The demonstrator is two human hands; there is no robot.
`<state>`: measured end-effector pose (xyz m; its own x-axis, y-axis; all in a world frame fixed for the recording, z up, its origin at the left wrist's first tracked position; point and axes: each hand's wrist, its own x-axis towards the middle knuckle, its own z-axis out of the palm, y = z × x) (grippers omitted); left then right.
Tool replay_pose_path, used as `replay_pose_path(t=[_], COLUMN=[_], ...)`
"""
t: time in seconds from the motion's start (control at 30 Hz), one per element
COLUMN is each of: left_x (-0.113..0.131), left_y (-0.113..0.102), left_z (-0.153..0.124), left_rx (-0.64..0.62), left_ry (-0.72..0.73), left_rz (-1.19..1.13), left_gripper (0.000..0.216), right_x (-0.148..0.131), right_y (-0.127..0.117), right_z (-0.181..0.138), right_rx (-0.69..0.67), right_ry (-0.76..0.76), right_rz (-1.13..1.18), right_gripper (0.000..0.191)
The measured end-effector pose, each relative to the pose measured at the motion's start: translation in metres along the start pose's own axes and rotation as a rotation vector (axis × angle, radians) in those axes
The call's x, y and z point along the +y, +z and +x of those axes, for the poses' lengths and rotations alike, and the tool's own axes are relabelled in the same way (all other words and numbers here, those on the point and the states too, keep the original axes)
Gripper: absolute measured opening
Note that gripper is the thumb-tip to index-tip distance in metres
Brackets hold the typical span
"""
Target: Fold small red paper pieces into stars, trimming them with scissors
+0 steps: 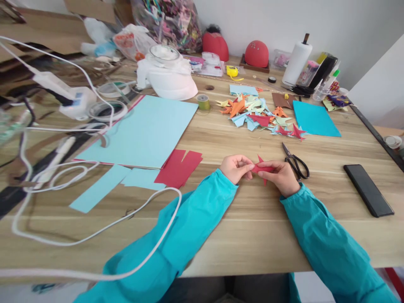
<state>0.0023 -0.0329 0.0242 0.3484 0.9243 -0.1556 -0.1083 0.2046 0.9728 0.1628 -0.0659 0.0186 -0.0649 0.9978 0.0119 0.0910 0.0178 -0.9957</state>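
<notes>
Both of my hands pinch a small folded red paper piece (261, 168) just above the wooden table (252, 219). My left hand (235, 167) grips its left end with closed fingers. My right hand (280, 176) holds the right side, fingers curled round it. Pointed tips of the red paper stick out above and below my fingers. Black scissors (295, 162) lie right beside my right hand. Both arms wear teal sleeves.
Cut red paper (178, 167) and light blue sheets (142, 132) lie to the left. A pile of folded paper shapes (257, 113) and a blue sheet (315, 118) sit further back. A black phone (368, 189) lies right. White cables (94, 235) cross the left side.
</notes>
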Motion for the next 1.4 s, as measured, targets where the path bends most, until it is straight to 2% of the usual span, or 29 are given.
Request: replay_pose_path(t=[0.27,0.5,0.87,1.4], left_x=[0.0,-0.009,-0.001,0.0], left_y=[-0.002,-0.001,0.001,-0.002], left_z=[0.001,0.002,0.0,0.002], left_rx=[-0.018,-0.089,-0.059,-0.097], left_ry=[-0.029,0.011,-0.014,-0.047], left_rz=[-0.079,-0.111,-0.117,-0.147], left_gripper=[0.031,0.047,0.043,0.042], right_x=[0.0,-0.001,0.001,0.001], right_y=[0.001,0.002,0.001,0.001], right_z=[-0.001,-0.001,0.0,-0.001], right_rx=[-0.021,-0.005,-0.027,-0.044], right_ry=[0.0,0.005,0.009,-0.011], right_rz=[0.043,0.078,0.15,0.117], right_gripper=[0.03,0.029,0.02,0.03])
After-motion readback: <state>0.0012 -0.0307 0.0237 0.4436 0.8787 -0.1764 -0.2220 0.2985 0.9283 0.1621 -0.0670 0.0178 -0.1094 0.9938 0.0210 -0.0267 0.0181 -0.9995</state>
